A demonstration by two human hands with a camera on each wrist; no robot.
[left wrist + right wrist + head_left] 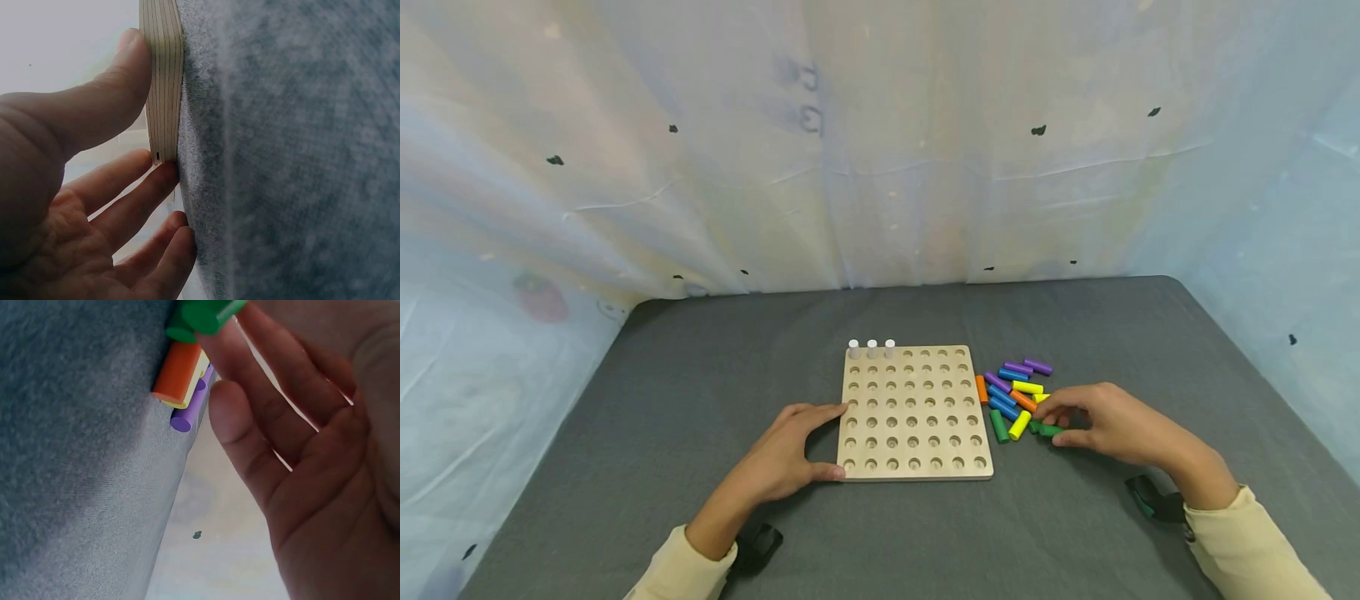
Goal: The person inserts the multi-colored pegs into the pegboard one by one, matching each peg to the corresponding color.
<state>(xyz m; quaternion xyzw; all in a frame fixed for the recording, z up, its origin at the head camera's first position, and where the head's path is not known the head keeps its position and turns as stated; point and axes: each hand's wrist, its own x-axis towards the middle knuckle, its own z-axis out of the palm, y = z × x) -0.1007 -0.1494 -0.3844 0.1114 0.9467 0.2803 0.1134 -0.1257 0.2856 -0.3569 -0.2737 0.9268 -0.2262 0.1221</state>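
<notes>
A pale wooden board [920,393] with rows of round holes lies in front of me. Three white pegs [872,349] stand upright in its far row, at the left. My left hand [785,450] rests against the board's left side, thumb near the front corner and fingers fairly straight; the left wrist view shows them touching its layered edge [164,81]. Right of the board, my right hand [1108,423] pinches a green peg [1051,431] between thumb and fingers. In the right wrist view, this green peg [211,312] overlaps another green one [181,332].
Beside the board's right edge lies a loose pile of pegs: purple [1038,367], blue [1004,408], yellow [1019,425], orange [982,389] and green [999,426]. A grey cloth [722,375] covers the table. Pale curtain sheeting [887,167] hangs behind it and at the sides.
</notes>
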